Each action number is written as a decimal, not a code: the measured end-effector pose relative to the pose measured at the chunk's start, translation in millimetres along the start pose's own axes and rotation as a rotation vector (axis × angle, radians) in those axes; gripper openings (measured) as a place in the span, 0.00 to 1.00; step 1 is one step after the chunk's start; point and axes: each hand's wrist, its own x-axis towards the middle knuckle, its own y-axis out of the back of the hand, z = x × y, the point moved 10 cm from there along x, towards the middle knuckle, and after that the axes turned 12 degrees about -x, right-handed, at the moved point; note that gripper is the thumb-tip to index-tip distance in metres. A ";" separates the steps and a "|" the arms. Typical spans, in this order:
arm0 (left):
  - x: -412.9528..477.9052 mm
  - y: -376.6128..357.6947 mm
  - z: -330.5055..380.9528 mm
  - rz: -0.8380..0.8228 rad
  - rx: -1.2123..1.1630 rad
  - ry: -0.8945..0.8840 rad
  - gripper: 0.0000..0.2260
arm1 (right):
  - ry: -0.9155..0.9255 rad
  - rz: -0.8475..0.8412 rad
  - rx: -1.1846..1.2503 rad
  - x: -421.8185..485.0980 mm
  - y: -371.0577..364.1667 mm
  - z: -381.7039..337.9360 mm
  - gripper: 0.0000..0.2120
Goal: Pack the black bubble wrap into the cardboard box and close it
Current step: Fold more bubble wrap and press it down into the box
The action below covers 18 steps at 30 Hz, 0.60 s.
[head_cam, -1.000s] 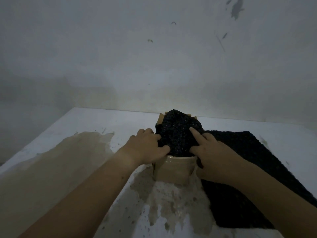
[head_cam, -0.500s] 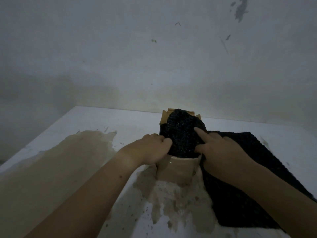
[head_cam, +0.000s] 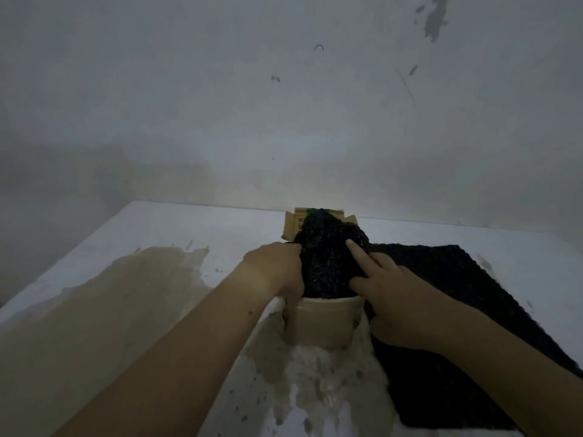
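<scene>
A small cardboard box stands open on the white table, its far flap upright. A bunched mound of black bubble wrap bulges out of the box's top. The rest of the wrap trails over the right rim and lies flat on the table. My left hand pushes into the wrap at the box's left rim, its fingers tucked down out of sight. My right hand lies on the mound's right side with the index finger straight and the thumb against the wrap.
A wide brown stain covers the table's left half, and a blotchy patch spreads in front of the box. A bare marked wall rises right behind the table. The light is dim.
My left hand has pushed deeper between the wrap and the box's left rim. The mound sits a little lower and my right hand has stayed on its right side.
</scene>
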 end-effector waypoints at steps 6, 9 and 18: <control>-5.7 9.6 -9.6 -0.055 -0.135 -0.070 0.14 | -0.120 0.211 0.249 -5.1 38.0 38.8 0.21; -9.8 19.5 -9.9 0.094 -0.147 -0.172 0.23 | -0.134 0.161 0.145 10.4 30.9 37.8 0.24; -3.4 7.1 -14.8 0.056 -0.085 -0.095 0.22 | -0.090 -0.094 0.205 46.0 -4.6 34.4 0.33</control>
